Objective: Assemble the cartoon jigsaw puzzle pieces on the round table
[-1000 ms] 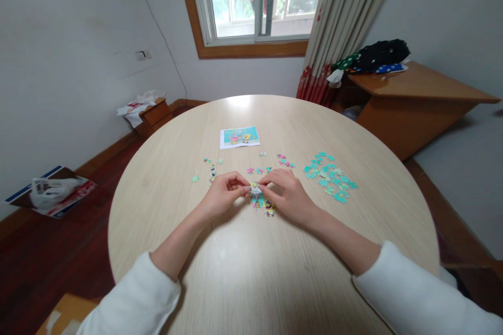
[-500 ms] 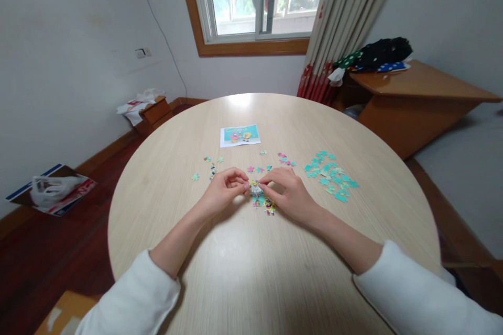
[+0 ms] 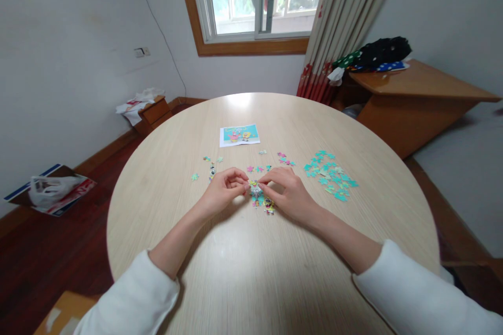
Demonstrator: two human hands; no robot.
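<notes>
Both hands meet over a small joined cluster of jigsaw pieces (image 3: 257, 202) in the middle of the table. My left hand (image 3: 227, 187) is closed, its thumb and fingertips pinching the left edge of a yellow-and-white jigsaw piece (image 3: 254, 184) at the top of the cluster. From the other side, my right hand (image 3: 286, 188) has thumb and index finger closed on the same piece. A yellow cartoon character shows on the pieces (image 3: 269, 206) at the cluster's lower right. My fingers partly cover the cluster's upper edges.
A printed reference picture (image 3: 240, 135) lies beyond the hands on the round table (image 3: 251, 272). A heap of turquoise pieces (image 3: 332, 175) is spread to the right. Pink pieces (image 3: 286, 159) and a green piece (image 3: 195, 177) lie loose around the hands.
</notes>
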